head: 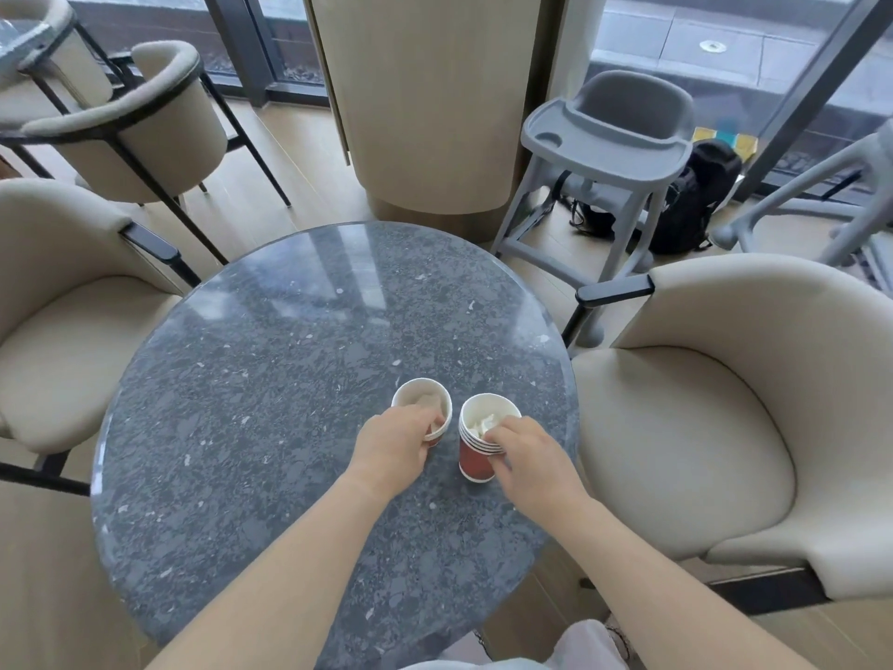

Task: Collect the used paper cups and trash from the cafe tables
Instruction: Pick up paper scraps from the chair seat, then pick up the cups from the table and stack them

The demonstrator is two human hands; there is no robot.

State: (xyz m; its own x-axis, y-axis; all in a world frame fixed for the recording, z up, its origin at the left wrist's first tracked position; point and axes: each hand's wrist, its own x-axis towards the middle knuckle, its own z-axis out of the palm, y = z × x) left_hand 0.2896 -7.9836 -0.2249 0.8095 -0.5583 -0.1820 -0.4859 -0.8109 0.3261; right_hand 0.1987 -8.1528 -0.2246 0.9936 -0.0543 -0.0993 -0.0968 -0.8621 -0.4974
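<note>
L to R. Beige armchair (72,340) is sitting at the table's left side. The round dark stone table (270,379) is carrying both task items near its front-centre.

L hand (392,447) is gripping the single paper cup (419,401) at its near rim. Fingertips are curling over the lip, and it looks like thumb outside w/ fingers inside, but can't tell exactly. The cup is standing upright w/ smth pale and crumpled inside, prob a napkin.

Just beside it, w/ a small gap, the stack of red paper cups (476,459) is standing upright, several rims nested. Crumpled white tissue (484,422) is sitting in the top cup. R hand (531,459) is holding the stack at the rims, fingers wrapping its right side and fingertips reaching the top lip.

Handling, as judgement:
- Cups are looking light and thin-walled, so they're prob crushing easily if squeezed mid-body.
- The rolled rim is the stiffest part, so a rim pinch or a light wrap just under it looks best.
- The stack is stiffer than the single cup and tolerating a firmer hold, but it's taller and so tippier.
- Tissue is loose and soft and may be falling out if a cup tilts, so keep cups upright.
- Polished stone is looking slick, so cups are prob sliding rather than catching.

Further R, a grey high chair (609,152) and a black backpack (696,205) are standing on the floor behind. A second beige armchair (700,427) is sitting at the table's right.
</note>
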